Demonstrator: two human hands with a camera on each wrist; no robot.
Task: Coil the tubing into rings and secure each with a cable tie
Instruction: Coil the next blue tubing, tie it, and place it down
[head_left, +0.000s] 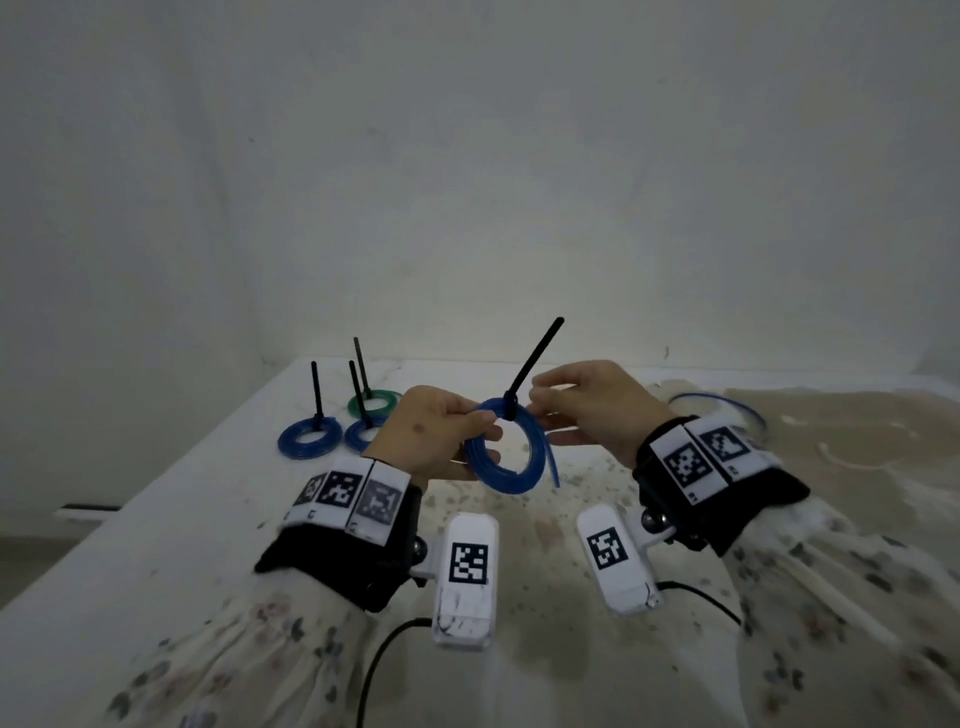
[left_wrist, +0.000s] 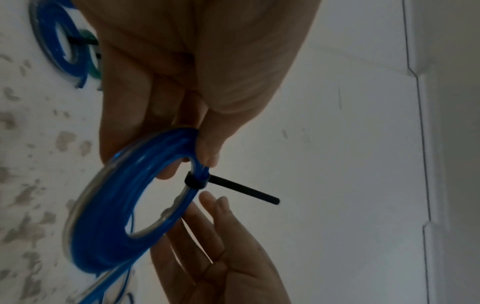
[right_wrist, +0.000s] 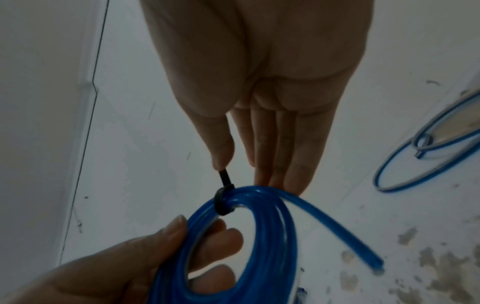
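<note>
Holding a coil of blue tubing (head_left: 503, 451) upright above the white desk (head_left: 156, 519), the left hand (head_left: 434, 431) pinches its rim between thumb and curled fingers, some fingers passing through the ring. A black cable tie (head_left: 524, 374) is cinched around the top of the coil, its tail sticking up and away. The right hand (head_left: 587, 410) has fingers nearly straight, thumb tip touching the tie's tail and fingertips at the coil; whether it grips the tail I cannot tell. One loose tube end hangs off the coil's right side. Three tied rings, two blue (head_left: 310, 439) and one green (head_left: 371, 402), lie on the desk at left. Loose blue tubing (right_wrist: 426, 152) lies at right. Square black-and-white coded markers (head_left: 470, 561) sit on both wrist mounts; no readable writing.
</note>
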